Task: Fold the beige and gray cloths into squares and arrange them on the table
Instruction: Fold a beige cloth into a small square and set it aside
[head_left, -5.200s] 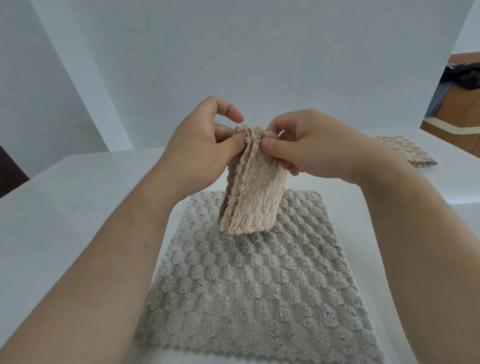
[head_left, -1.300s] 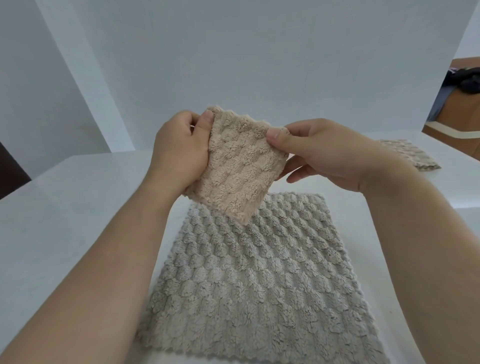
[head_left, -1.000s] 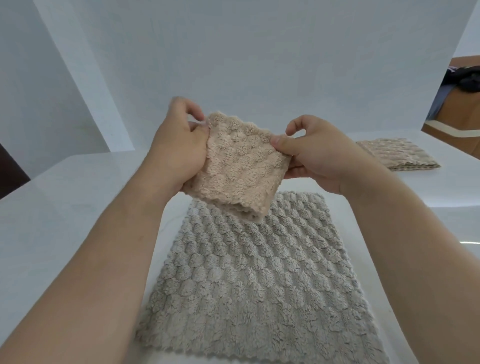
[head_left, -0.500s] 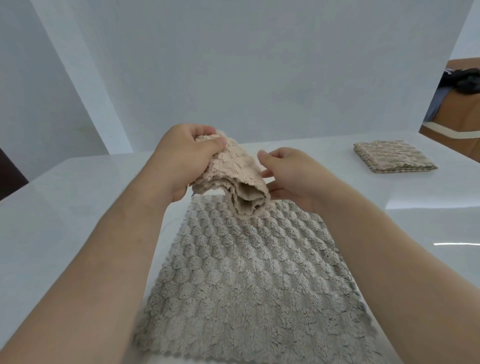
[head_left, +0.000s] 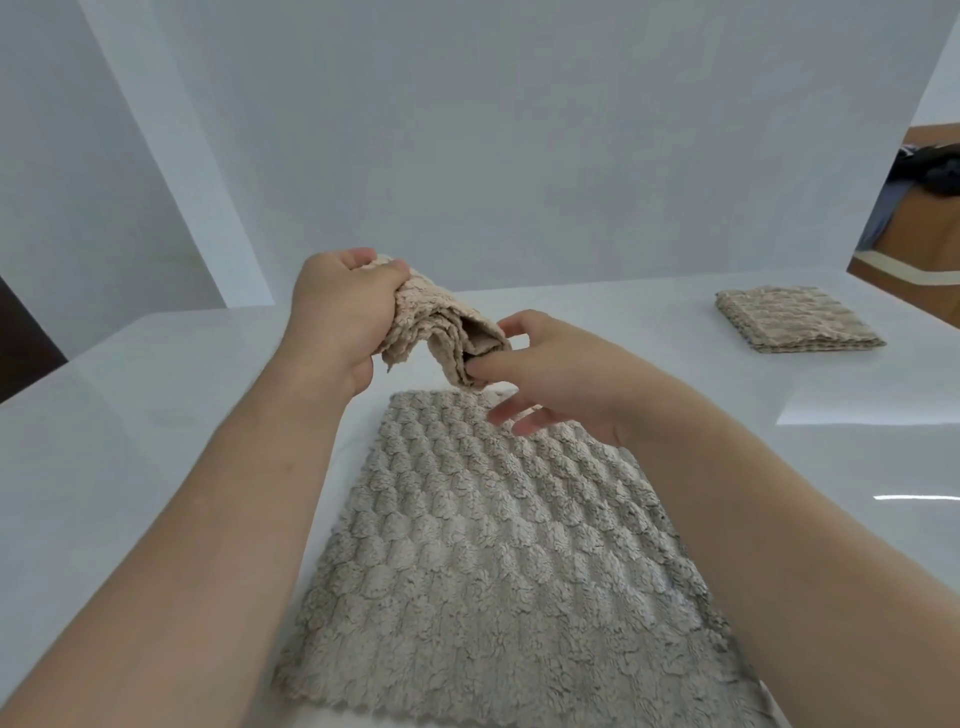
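While the left hand (head_left: 337, 312) clamps a folded beige cloth (head_left: 441, 332) in the air, the right hand (head_left: 561, 379) sits just beside it, fingers spread, thumb touching the cloth's hanging end. Below both hands a gray cloth (head_left: 493, 545) lies flat on the table (head_left: 130, 415); a folded pile (head_left: 795, 319) rests well beyond the right hand.

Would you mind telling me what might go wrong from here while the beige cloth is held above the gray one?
1. The folded beige fleece cloth is bunched in the left hand, its layers gaping at the end by the right hand; the fold may slip apart and lose its square shape.
2. It hangs above the unfolded gray fleece cloth; set down there, it would probably get in the way of folding that one.
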